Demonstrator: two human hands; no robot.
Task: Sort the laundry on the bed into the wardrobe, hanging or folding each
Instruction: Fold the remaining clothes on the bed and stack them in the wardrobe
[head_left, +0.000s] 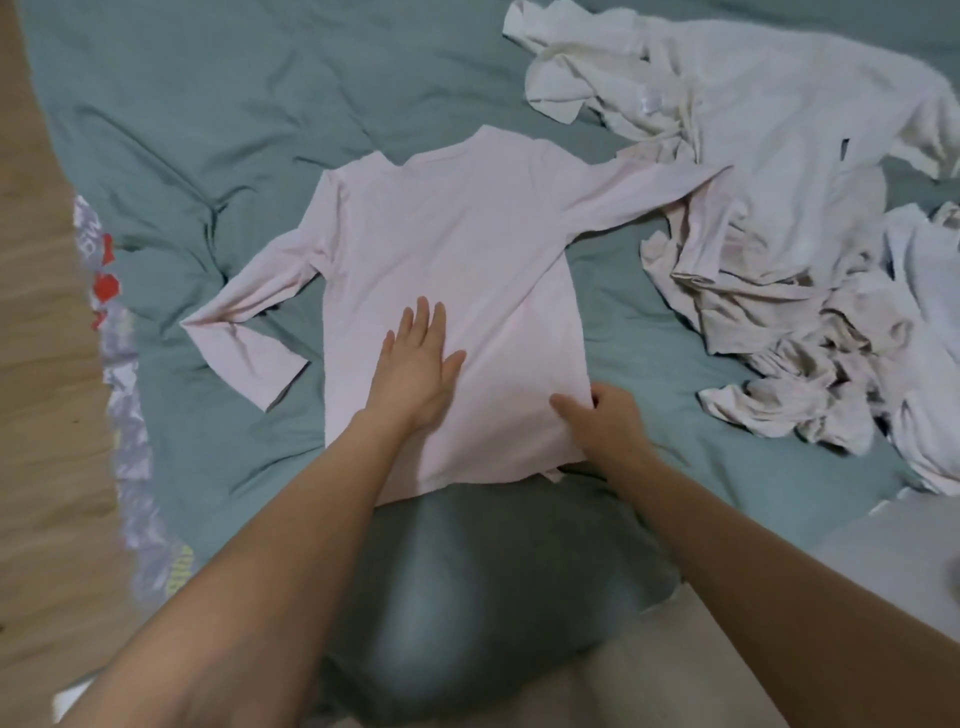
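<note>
A pale pink long-sleeved top (447, 244) lies spread flat on the teal bed cover (208, 104), both sleeves out to the sides. My left hand (415, 364) presses flat on its lower middle, fingers straight. My right hand (602, 421) grips the lower right hem corner, thumb on top and fingers curled under the edge. A heap of crumpled white and cream laundry (779, 249) lies to the right on the bed.
The wooden floor (36, 415) runs along the left side. A patterned sheet edge (122, 364) with red and grey print hangs at the bed's left border. A white surface (893, 545) sits at the lower right.
</note>
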